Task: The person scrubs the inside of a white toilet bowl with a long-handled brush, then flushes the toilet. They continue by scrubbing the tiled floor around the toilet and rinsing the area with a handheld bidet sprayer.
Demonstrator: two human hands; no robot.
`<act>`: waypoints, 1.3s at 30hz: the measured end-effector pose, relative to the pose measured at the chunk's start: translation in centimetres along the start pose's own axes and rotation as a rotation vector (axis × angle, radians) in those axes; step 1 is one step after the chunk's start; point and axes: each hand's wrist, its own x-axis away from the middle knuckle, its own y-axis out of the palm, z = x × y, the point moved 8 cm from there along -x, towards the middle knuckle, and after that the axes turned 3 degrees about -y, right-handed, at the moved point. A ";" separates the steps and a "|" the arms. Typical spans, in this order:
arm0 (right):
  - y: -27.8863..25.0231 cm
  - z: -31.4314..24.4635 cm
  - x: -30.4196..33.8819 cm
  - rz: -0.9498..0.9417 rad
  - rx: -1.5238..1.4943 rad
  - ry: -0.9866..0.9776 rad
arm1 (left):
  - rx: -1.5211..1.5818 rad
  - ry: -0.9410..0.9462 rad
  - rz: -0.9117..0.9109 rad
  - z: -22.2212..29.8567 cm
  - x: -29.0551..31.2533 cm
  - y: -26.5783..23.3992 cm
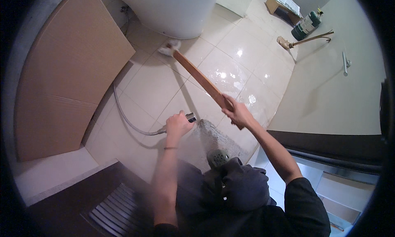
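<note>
My left hand [177,125] is closed around a chrome handheld sprayer [191,117]. From its back end a flexible metal hose [131,125] curves off to the left along the tiles. My right hand [238,112] grips the near end of a long flat wooden handle [201,77]. This handle slants away to the far left, ending in a pale, blurred scrubbing head [169,47] whose exact kind I cannot make out. The head is close to the foot of a white tub-shaped fixture [177,15]. Wet patches shine on the beige tiled floor [224,68].
A large brown cardboard sheet [70,76] leans on the left. Beside my perforated clog [218,158] lies a grey mat [220,138]. Along the right wall are a green cylinder [306,26], a worn long-handled brush [284,42] and a wall-mounted metal bar [345,64]. Dark slatted furniture [119,208] stands lower left.
</note>
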 end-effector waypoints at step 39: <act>0.2 11.8 33.7 0.393 0.019 0.674 | -0.087 0.407 -0.386 21.5 2.0 23.3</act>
